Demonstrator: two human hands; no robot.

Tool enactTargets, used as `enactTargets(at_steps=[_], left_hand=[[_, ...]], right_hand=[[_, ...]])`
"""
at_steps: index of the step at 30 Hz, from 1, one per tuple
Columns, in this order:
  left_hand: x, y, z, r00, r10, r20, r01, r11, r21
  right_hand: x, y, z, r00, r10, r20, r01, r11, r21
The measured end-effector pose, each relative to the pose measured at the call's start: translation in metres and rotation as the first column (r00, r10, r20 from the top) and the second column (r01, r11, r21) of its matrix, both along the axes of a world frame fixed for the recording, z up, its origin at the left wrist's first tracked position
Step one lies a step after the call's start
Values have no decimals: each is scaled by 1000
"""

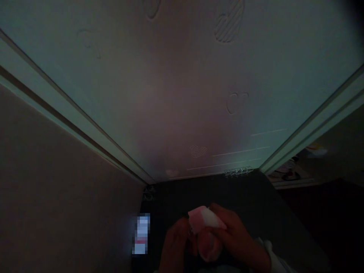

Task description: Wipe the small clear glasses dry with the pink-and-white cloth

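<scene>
In dim light, a pink and white cloth-like item (209,218) is held low in the view, above a dark surface. My right hand (234,235) is closed round its right side, thumb and fingers on the white part. My left hand (179,237) touches its left edge with bent fingers, pressed close to it. A rounded pinkish part (208,246) hangs below the item between both hands; whether it belongs to the same piece is too dark to tell.
A pale panel with embossed hearts (182,94) rises ahead. On the dark surface (170,201) lie a chain-like strip (239,172) at the panel's foot and a small dark object (149,192). A lit, pixelated screen (141,234) is at left, beside a brown wall (62,182).
</scene>
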State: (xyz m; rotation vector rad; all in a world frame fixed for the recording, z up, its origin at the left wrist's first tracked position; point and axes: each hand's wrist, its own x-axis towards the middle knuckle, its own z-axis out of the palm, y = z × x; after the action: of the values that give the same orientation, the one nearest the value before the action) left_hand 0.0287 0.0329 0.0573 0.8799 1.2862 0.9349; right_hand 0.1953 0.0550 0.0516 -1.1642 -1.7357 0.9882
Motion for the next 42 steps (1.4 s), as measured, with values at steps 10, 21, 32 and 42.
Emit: enactTargets(at_steps=[10, 21, 32, 42], left_hand=[[10, -22, 23, 969, 230, 87, -240, 960, 145], [13, -42, 30, 965, 246, 88, -259, 948, 183], [12, -49, 27, 992, -71, -102, 89, 979, 184], [9, -52, 25, 995, -98, 28, 94, 989, 117]], right_hand=[[-11, -20, 3, 991, -125, -55, 123, 992, -39], [-9, -41, 8, 991, -70, -111, 68, 997, -26], [2, -56, 7, 963, -259, -72, 255, 965, -56], [2, -60, 12, 987, -153, -53, 156, 986, 60]])
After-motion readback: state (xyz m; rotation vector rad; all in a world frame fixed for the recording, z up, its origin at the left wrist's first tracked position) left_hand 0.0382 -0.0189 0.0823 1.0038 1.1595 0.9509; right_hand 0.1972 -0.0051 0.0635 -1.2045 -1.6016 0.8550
